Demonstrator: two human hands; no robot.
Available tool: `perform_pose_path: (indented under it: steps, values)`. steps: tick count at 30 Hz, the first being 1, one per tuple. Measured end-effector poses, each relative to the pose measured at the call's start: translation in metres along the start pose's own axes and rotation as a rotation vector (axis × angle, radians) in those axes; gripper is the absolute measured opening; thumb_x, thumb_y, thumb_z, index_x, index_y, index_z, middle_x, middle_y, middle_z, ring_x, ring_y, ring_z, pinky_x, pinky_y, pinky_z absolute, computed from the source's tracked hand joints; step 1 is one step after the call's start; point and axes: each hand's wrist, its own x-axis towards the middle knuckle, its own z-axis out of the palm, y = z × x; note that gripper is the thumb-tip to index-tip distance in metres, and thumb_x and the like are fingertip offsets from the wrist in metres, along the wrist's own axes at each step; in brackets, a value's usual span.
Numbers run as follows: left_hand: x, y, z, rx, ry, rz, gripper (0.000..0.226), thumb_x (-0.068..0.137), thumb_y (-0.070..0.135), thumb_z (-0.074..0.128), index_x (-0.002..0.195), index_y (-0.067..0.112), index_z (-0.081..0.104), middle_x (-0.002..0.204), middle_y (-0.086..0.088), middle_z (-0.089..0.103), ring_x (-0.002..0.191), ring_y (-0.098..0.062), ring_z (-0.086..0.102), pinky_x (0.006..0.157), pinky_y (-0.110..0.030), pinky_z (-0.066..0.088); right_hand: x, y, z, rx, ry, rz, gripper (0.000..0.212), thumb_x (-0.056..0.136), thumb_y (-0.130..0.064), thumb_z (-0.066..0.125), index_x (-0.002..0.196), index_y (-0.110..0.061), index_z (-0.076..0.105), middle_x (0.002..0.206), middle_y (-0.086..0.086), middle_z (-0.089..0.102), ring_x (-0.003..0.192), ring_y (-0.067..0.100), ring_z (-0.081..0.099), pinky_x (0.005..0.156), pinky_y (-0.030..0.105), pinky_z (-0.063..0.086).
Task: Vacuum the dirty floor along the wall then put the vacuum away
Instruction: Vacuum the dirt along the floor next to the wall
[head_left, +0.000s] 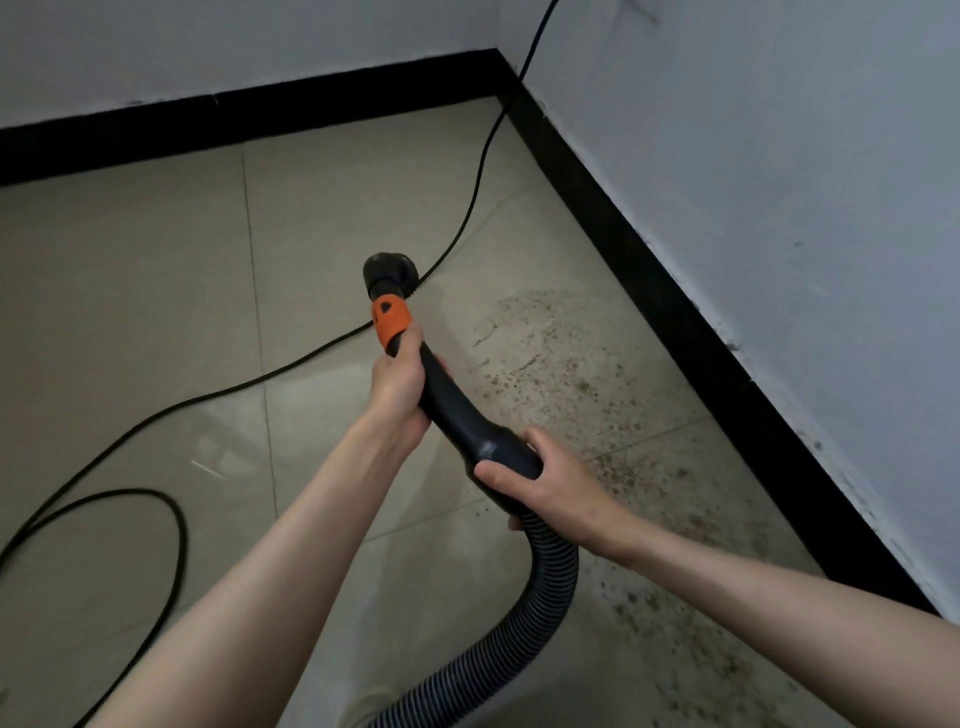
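Soft, dim, even daylight with no hard shadows. A pale sheen lies on the floor (223, 447) tiles at left. Wide-angle bending curves the baseboard (691, 332); slight softness throughout.

Both hands grip a black vacuum wand (457, 415): the left hand (397, 389) just below its orange collar (390, 320), the right hand (548, 480) where the ribbed hose (540, 613) joins. The round nozzle (387, 274) points toward the corner. Brown dirt (597, 395) speckles the tiled floor (130, 291) along the right wall's black baseboard (675, 312). A black cord (467, 208) snakes across the tiles.
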Motion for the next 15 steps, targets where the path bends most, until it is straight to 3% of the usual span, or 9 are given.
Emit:
perform_pose_path:
  steps: [5, 10, 12, 15]
  values:
    - [0.012, 0.005, 0.002, -0.032, -0.188, -0.109, 0.030, 0.094, 0.037, 0.053, 0.089, 0.008, 0.045, 0.059, -0.003, 0.050, 0.048, -0.015, 0.051, 0.050, -0.023, 0.049, 0.002, -0.001, 0.000, 0.172, 0.013, 0.028, 0.039, 0.084, -0.044, 0.070, 0.090, -0.008, 0.055, 0.062, 0.005, 0.057, 0.042, 0.020, 0.054, 0.042, 0.029, 0.046]
    - [0.017, 0.000, 0.001, -0.037, -0.340, -0.179, 0.035, 0.096, 0.042, 0.048, 0.080, 0.011, 0.044, 0.057, 0.001, 0.047, 0.049, -0.012, 0.050, 0.054, -0.023, 0.048, 0.002, -0.009, -0.011, 0.281, -0.226, 0.212, 0.062, 0.068, -0.064, 0.063, 0.086, -0.005, 0.053, 0.056, 0.011, 0.053, 0.039, 0.019, 0.050, 0.039, 0.024, 0.045]
    - [0.015, -0.005, -0.002, -0.019, -0.330, -0.214, 0.036, 0.095, 0.044, 0.049, 0.080, 0.012, 0.045, 0.059, 0.001, 0.048, 0.053, -0.012, 0.050, 0.061, -0.023, 0.047, 0.000, -0.008, -0.016, 0.299, -0.304, 0.273, 0.063, 0.068, -0.066, 0.061, 0.089, -0.006, 0.052, 0.057, 0.009, 0.053, 0.039, 0.017, 0.051, 0.039, 0.024, 0.046]
    - [0.013, -0.011, -0.003, 0.086, -0.214, -0.295, 0.037, 0.092, 0.048, 0.053, 0.087, 0.012, 0.048, 0.066, -0.001, 0.049, 0.060, -0.015, 0.051, 0.065, -0.028, 0.046, -0.004, -0.001, -0.020, 0.253, -0.285, 0.249, 0.055, 0.081, -0.058, 0.061, 0.087, -0.004, 0.054, 0.057, 0.009, 0.054, 0.041, 0.016, 0.052, 0.041, 0.024, 0.047]
